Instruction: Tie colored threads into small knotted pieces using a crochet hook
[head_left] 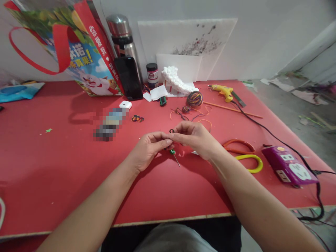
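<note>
My left hand (153,148) and my right hand (194,138) meet over the table, both closed in a pinch with fingertips touching. Below the left fingertips a thin metal rod with a green part (172,152) sticks out, its tip slanting down to the right. A small dark loop (171,131), perhaps yarn, shows above the right fingertips. My fingers hide most of what lies between them. Beyond the hands are a ball of multicoloured yarn (194,99), a smaller yarn ball (186,109) with loose strands, and a small orange-and-black yarn piece (138,118).
Scissors with orange and yellow handles (249,163) lie right of my right forearm, beside a purple power strip (290,166). A yellow glue gun (222,91) and an orange stick (233,109) lie farther back. A phone (128,78), thermos (119,26) and bag (91,75) stand back left.
</note>
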The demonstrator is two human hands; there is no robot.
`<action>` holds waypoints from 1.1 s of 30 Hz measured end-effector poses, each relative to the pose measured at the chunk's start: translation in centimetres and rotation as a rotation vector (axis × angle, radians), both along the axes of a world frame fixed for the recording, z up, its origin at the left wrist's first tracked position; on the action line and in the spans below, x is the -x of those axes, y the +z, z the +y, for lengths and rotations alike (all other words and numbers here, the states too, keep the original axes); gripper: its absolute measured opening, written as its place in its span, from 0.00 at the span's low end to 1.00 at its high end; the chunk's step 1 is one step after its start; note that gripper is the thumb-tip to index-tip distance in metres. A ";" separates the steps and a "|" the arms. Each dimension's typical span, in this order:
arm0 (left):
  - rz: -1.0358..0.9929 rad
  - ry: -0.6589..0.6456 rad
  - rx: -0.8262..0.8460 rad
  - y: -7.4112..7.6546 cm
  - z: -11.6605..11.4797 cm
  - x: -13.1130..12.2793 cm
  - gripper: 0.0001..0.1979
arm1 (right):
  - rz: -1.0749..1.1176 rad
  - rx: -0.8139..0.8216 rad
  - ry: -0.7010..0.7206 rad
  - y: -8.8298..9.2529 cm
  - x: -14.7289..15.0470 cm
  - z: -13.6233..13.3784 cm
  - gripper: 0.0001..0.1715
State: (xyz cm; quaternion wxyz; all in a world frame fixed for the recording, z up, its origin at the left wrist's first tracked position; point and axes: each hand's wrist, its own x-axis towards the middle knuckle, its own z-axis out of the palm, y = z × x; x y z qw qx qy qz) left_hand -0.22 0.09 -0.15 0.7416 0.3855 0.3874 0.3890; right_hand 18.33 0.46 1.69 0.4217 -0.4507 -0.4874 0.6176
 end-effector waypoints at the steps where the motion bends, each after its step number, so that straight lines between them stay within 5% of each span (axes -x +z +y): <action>1: 0.001 -0.003 0.016 0.0 0.0 0.0 0.14 | 0.011 0.001 0.006 -0.1 0.0 0.0 0.24; 21: -0.012 -0.028 -0.010 -0.4 0.1 0.2 0.17 | 0.254 0.220 -0.050 0.0 0.4 0.2 0.31; 27: -0.212 -0.123 0.138 0.5 0.0 0.3 0.13 | 0.247 0.049 -0.059 -0.4 0.0 0.2 0.18; 33: -0.362 -0.246 0.259 0.6 0.0 0.6 0.09 | 0.048 -0.276 0.179 0.2 -0.4 -0.1 0.09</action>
